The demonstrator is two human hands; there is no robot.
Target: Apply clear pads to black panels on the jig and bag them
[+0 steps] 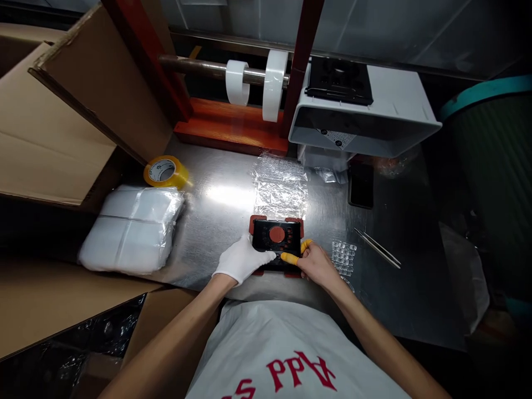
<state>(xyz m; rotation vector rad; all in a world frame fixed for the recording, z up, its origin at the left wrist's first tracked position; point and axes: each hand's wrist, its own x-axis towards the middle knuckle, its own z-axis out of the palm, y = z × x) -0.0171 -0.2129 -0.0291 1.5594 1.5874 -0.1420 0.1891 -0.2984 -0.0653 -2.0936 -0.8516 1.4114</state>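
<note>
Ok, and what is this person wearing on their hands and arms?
The left hand wears a white fabric glove ending near the wrist. The right hand has yellow finger covers on the thumb and a finger; both forearms are bare.

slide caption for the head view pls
White-gloved left hand and right hand in yellow finger cots hold a black panel on a reddish fixture.
</note>
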